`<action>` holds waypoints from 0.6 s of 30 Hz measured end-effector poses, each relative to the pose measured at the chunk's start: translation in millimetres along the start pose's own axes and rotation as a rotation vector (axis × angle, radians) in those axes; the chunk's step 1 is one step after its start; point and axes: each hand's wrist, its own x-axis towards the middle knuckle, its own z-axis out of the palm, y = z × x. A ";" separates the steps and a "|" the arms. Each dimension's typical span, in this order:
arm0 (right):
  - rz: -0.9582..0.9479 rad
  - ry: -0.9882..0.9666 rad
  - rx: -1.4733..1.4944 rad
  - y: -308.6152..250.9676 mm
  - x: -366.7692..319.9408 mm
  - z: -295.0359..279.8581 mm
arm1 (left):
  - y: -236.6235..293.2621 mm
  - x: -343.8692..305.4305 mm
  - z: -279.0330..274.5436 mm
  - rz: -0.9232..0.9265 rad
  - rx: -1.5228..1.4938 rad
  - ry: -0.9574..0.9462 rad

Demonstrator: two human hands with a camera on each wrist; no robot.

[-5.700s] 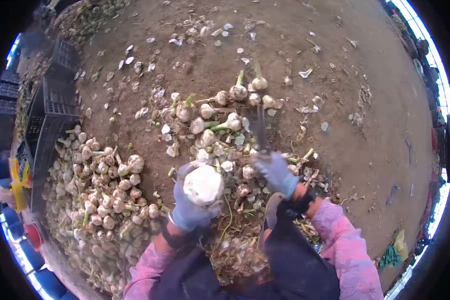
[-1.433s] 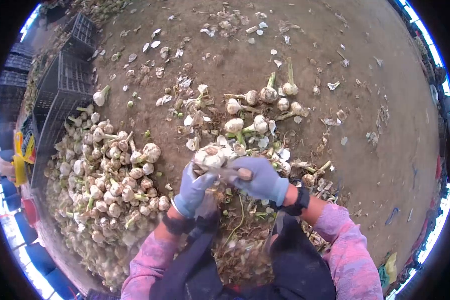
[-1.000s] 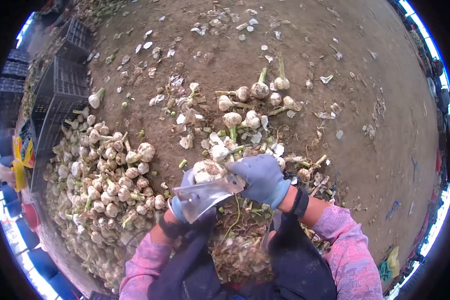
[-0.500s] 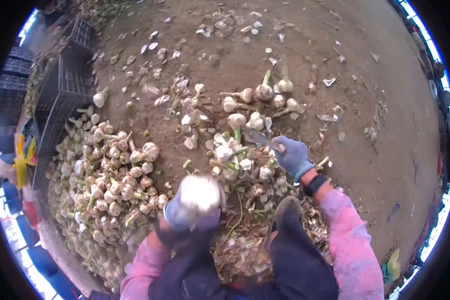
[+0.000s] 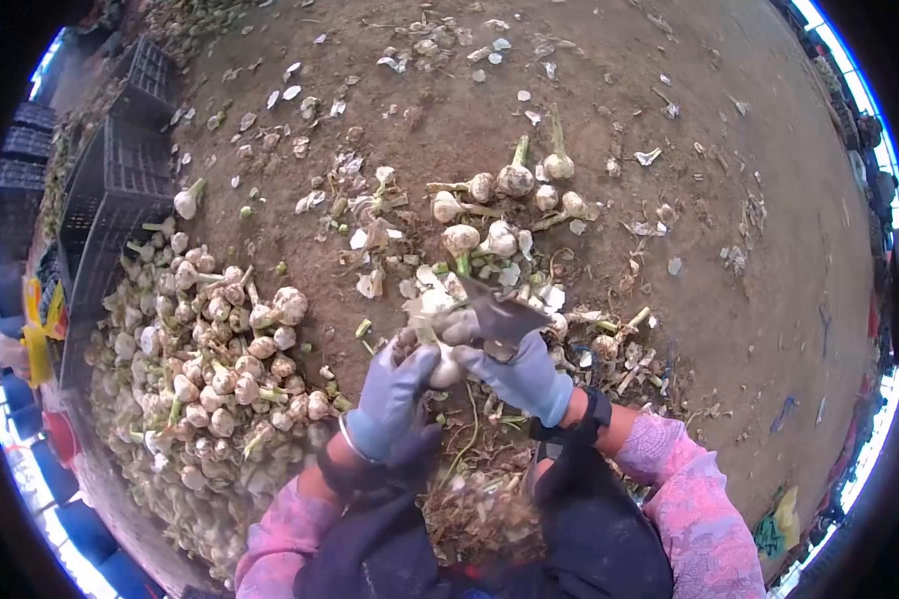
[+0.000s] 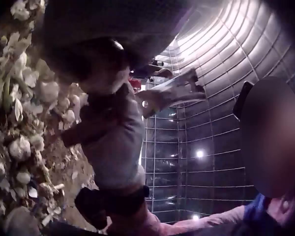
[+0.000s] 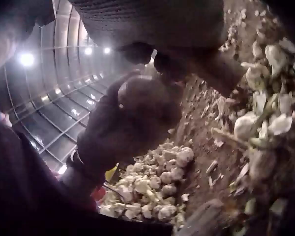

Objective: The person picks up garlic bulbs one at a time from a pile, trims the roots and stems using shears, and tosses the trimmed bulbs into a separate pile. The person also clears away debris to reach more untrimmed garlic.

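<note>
Both gloved hands meet in front of the knees in the head view. My left hand [image 5: 385, 394] grips a garlic bulb [image 5: 447, 371], partly covered by fingers and thumb. My right hand [image 5: 527, 379] holds a knife with a broad metal blade [image 5: 504, 314] turned away from the body, and its thumb lies right at the bulb. In the left wrist view the right hand [image 6: 115, 147] and the pale knife blade [image 6: 172, 93] show side-on. Dark and blurred in the right wrist view, the left hand [image 7: 118, 123] is curled round the bulb [image 7: 142, 93].
A large heap of garlic bulbs [image 5: 220, 369] lies to the left, beside black plastic crates [image 5: 120, 190]. Ahead of the hands, untrimmed garlic with stems [image 5: 516, 180] is scattered among peel and cut stalks. A yellow strap-like thing [image 5: 40, 344] and a red container [image 5: 60, 434] stand far left.
Half a second ago the hands were apart, the left with a bright white bulb low down, the right with the knife farther right. Now they have come together at the bulb.
</note>
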 end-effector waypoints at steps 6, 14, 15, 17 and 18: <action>0.096 -0.282 -0.872 9.1 6.6 -50.8 | 12.3 -14.1 -14.5 0.108 0.616 0.060; 0.107 -0.022 -1.206 41.4 59.0 -91.1 | 101.2 -72.5 -92.3 0.818 -0.529 -0.055; 0.052 0.014 -1.228 47.5 72.4 -82.3 | 104.6 -84.9 -117.3 0.856 -0.490 0.112; 0.119 -0.011 -1.311 48.9 102.6 -64.0 | 103.5 -96.4 -156.1 0.885 -0.366 0.400; 0.252 -0.070 -1.368 48.2 116.9 -55.8 | 94.2 -83.3 -164.5 0.838 -0.275 0.279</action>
